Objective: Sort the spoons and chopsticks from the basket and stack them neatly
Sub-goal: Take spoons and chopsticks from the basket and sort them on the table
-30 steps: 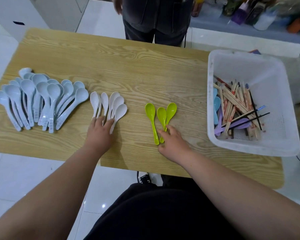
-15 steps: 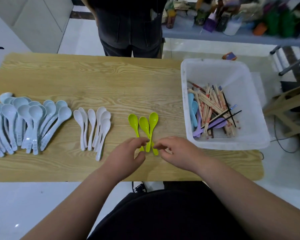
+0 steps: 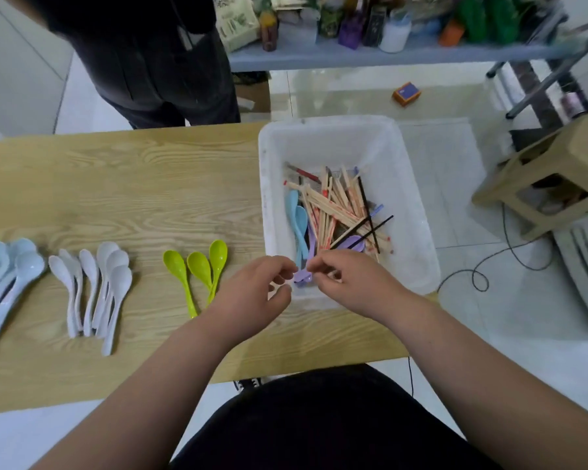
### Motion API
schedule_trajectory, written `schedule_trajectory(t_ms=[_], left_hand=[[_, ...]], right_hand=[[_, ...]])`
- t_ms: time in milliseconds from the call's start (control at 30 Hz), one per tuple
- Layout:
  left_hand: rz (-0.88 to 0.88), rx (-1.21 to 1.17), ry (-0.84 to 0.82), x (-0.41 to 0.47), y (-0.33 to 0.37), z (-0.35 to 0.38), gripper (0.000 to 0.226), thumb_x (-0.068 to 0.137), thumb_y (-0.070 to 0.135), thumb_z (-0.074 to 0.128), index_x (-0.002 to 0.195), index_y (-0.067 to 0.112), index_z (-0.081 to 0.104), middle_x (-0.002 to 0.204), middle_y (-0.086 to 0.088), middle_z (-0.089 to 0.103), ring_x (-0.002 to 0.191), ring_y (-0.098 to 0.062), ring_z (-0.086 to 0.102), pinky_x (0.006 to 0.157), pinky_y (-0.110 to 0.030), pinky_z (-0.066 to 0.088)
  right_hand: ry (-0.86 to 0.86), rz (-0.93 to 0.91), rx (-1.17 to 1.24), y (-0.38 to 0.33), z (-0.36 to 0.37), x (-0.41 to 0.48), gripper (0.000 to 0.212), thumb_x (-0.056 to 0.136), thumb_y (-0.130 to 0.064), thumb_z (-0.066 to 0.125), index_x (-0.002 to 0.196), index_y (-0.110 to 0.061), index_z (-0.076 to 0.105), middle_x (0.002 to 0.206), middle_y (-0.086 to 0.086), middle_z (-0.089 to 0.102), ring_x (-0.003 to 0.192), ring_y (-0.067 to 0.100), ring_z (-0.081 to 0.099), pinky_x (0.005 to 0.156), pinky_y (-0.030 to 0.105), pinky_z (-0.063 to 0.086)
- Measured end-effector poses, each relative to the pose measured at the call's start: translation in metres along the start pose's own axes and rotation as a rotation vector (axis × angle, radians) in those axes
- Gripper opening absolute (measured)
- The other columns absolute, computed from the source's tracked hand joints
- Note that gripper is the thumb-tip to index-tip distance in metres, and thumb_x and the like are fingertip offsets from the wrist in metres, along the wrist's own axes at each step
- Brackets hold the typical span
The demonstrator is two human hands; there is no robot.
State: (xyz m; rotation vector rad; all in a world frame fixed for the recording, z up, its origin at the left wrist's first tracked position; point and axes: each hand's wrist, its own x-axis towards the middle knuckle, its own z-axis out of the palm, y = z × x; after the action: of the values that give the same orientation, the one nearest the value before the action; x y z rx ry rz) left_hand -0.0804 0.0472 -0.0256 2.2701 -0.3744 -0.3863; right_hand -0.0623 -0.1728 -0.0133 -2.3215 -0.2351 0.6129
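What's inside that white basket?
The white basket holds wooden chopsticks, black chopsticks, light blue spoons and purple spoons. Whatever lies beneath the pile is covered.

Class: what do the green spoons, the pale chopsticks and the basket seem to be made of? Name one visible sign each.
Green spoons: likely plastic, glossy, uniform bright colour.
Pale chopsticks: probably wood or bamboo, matt tan.
Basket: apparently plastic, translucent white, moulded rounded rim.

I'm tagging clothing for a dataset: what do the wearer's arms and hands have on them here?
Nothing visible. The left forearm and right forearm are bare to the frame edge, without sleeves or cuffs. The left hand and right hand wear no gloves, and no watch, bracelet or ring shows. The lap shows black clothing.
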Motion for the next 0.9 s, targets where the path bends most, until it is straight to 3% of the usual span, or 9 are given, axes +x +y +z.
schedule_trajectory(t_ms=[133,233,367,500,667,800,900], left_hand=[[-0.193,0.179,-0.003,0.054,0.027,0.032,0.021,0.088,0.015,0.06,0.109,0.017,0.06,0.108,0.001,0.063,0.097,-0.017,0.062,0.074,-0.024,0.04],[-0.449,0.32,-0.097,0.098,0.037,0.053,0.027,0.093,0.011,0.054,0.12,0.008,0.054,0.12,-0.011,0.058,0.107,-0.03,0.059,0.081,-0.03,0.041],[-0.632,0.543,-0.211,0.144,0.023,0.072,0.027,0.092,0.009,0.058,0.116,0.002,0.05,0.119,-0.016,0.061,0.107,-0.031,0.063,0.08,-0.034,0.047],[-0.757,0.449,-0.067,0.162,0.013,0.08,0.034,0.097,0.013,0.052,0.126,-0.002,0.042,0.118,-0.019,0.061,0.108,-0.036,0.063,0.082,-0.039,0.048],[-0.787,0.313,0.064,0.168,0.003,0.086,0.034,0.097,0.014,0.054,0.125,0.001,0.041,0.115,-0.018,0.061,0.103,-0.036,0.062,0.074,-0.035,0.041],[-0.758,0.265,0.053,0.171,-0.002,0.088,0.036,0.098,0.019,0.056,0.125,0.001,0.042,0.117,-0.019,0.06,0.105,-0.036,0.062,0.076,-0.037,0.045],[-0.742,0.202,0.027,0.171,-0.008,0.089,0.031,0.099,0.025,0.055,0.119,0.002,0.049,0.119,-0.021,0.061,0.107,-0.038,0.061,0.077,-0.035,0.043]], right_hand=[[-0.087,0.103,-0.03,0.046,-0.025,0.007,0.02,0.094,-0.03,0.058,0.111,-0.025,0.066,0.103,-0.008,0.069,0.097,0.014,0.064,0.086,0.037,0.053],[-0.185,0.168,-0.037,0.068,-0.029,0.016,0.027,0.096,-0.028,0.057,0.119,-0.015,0.064,0.112,0.001,0.067,0.103,0.021,0.061,0.089,0.036,0.051],[-0.267,0.232,-0.058,0.08,-0.017,0.045,0.025,0.091,-0.034,0.058,0.108,-0.016,0.064,0.105,0.007,0.067,0.104,0.031,0.062,0.068,0.031,0.044],[-0.284,0.279,-0.003,0.083,-0.003,0.067,0.038,0.09,-0.044,0.057,0.125,-0.029,0.057,0.12,0.008,0.067,0.11,0.033,0.062,0.078,0.031,0.043],[-0.279,0.306,0.017,0.081,-0.002,0.076,0.035,0.089,-0.027,0.057,0.124,-0.024,0.055,0.114,0.011,0.066,0.103,0.033,0.063,0.072,0.032,0.043],[-0.253,0.327,0.012,0.083,-0.002,0.076,0.015,0.086,-0.023,0.055,0.101,-0.024,0.055,0.097,0.007,0.064,0.095,0.034,0.063,0.066,0.032,0.041],[-0.196,0.34,0.025,0.086,-0.005,0.074,0.027,0.087,-0.024,0.057,0.113,-0.027,0.059,0.094,0.0,0.06,0.096,0.029,0.063,0.068,0.028,0.038]])
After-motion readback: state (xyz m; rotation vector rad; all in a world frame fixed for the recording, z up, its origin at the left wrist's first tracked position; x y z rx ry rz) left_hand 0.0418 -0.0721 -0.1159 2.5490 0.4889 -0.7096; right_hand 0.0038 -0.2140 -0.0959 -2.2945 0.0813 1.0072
